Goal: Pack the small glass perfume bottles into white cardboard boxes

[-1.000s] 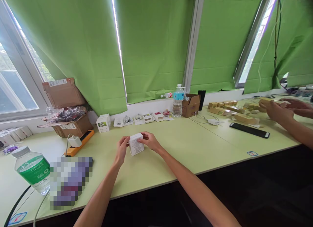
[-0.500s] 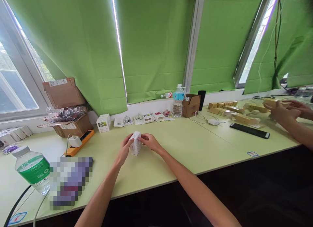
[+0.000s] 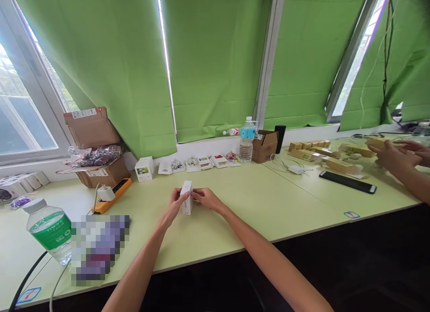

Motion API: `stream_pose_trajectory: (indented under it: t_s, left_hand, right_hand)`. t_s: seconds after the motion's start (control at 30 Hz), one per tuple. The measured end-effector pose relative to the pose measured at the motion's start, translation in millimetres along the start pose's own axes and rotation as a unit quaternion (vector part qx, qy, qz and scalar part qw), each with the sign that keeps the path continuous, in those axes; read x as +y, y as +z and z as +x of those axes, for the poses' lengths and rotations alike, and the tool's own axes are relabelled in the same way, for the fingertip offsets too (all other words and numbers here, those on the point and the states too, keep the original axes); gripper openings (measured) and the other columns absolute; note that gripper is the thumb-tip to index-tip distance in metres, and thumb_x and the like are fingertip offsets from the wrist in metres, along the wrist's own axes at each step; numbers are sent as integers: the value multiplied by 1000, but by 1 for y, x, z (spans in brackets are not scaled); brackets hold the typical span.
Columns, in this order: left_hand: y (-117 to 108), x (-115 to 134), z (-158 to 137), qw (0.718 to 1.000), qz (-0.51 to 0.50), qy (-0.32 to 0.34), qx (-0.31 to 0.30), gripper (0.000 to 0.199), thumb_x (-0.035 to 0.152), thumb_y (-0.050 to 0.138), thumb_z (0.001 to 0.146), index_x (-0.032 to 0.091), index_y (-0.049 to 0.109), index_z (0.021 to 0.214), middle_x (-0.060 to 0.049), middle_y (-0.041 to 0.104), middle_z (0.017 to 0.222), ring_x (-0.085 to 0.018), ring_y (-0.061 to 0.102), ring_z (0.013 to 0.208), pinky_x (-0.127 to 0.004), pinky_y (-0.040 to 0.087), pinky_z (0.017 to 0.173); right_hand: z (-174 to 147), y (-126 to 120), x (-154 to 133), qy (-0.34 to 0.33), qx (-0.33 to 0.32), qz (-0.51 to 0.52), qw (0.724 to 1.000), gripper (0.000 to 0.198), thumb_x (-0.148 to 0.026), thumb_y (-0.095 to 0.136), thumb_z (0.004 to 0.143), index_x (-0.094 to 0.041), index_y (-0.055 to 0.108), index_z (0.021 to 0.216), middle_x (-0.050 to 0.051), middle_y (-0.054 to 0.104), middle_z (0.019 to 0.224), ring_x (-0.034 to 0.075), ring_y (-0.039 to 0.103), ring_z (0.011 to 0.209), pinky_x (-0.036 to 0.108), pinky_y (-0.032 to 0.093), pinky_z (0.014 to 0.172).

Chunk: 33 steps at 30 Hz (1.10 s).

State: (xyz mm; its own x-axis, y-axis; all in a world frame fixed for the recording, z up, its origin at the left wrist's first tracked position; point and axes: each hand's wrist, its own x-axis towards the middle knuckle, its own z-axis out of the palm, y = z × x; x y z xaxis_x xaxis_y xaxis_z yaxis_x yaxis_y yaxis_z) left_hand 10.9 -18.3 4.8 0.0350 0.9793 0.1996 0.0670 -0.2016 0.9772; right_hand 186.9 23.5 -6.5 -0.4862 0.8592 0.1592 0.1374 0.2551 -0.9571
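Observation:
A small white cardboard box [image 3: 187,204] stands upright over the pale green table [image 3: 228,227], its narrow side towards me. My left hand [image 3: 175,201] is closed around its left side, with the thumb across the front. On the other side my right hand [image 3: 206,198] pinches the box's right edge with thumb and fingers; some fingertips are hidden behind it. Beyond my hands, a row of opened white packs [image 3: 193,164] with coiled earphones lies along the wall. Left of that row stands a stack of similar white boxes [image 3: 144,169].
At left are a water bottle [image 3: 50,231], an orange power strip [image 3: 114,197] and an open carton [image 3: 101,171]. A large bottle [image 3: 246,144] and a small carton [image 3: 265,146] stand at the back. Right are a black phone [image 3: 347,182], yellow boxes [image 3: 339,165] and another person's hands [image 3: 396,155].
The white box has turned so that its narrow side faces me more squarely. Both my hands keep hold of it. The whole view has shifted slightly.

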Motion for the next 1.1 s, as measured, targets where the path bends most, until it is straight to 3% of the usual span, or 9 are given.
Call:
stream_pose_trajectory:
  t_s: [0.27, 0.43, 0.67, 0.8, 1.1]
  left_hand:
    - [-2, -14, 5, 998, -67, -19, 1, 48, 49, 67, 71, 17, 57, 106, -10, 64, 108, -23, 59, 99, -33, 43, 81]
    - [-1, -5, -1, 999, -8, -28, -27, 52, 53, 59, 76, 20, 57, 117, -10, 63, 114, -26, 56, 106, -34, 43, 84]
    - [2, -3, -5, 998, 53, -10, -37, 55, 56, 57, 77, 19, 58, 117, -9, 66, 105, -26, 58, 95, -32, 44, 74]
    - [1, -5, -1, 998, 51, -3, -49, 58, 52, 65, 72, 17, 56, 118, -11, 66, 105, -25, 60, 92, -31, 44, 72]
    - [3, -20, 4, 997, 64, 43, -3, 67, 42, 79, 56, 16, 52, 112, -10, 63, 100, -22, 61, 87, -32, 49, 72]
  right_hand:
    - [1, 1, 1, 5, 1, 14, 1000, 42, -49, 58, 81, -19, 67, 109, 6, 69, 95, 23, 61, 93, 33, 54, 72]
    - [0, 1, 0, 4, 6, 10, 1000, 43, -50, 61, 78, -19, 67, 109, 7, 69, 95, 24, 61, 93, 34, 54, 71]
    - [-2, 1, -3, -8, -2, -6, 1000, 45, -51, 60, 78, -20, 67, 109, 5, 69, 94, 22, 61, 89, 32, 53, 70]
    - [-2, 2, -3, -13, -10, -12, 1000, 44, -50, 59, 79, -20, 67, 110, 4, 69, 94, 21, 61, 87, 31, 53, 69]
    - [-1, 2, 0, -8, -32, -24, 999, 42, -48, 55, 82, -19, 69, 108, 5, 71, 92, 20, 63, 83, 30, 51, 70]
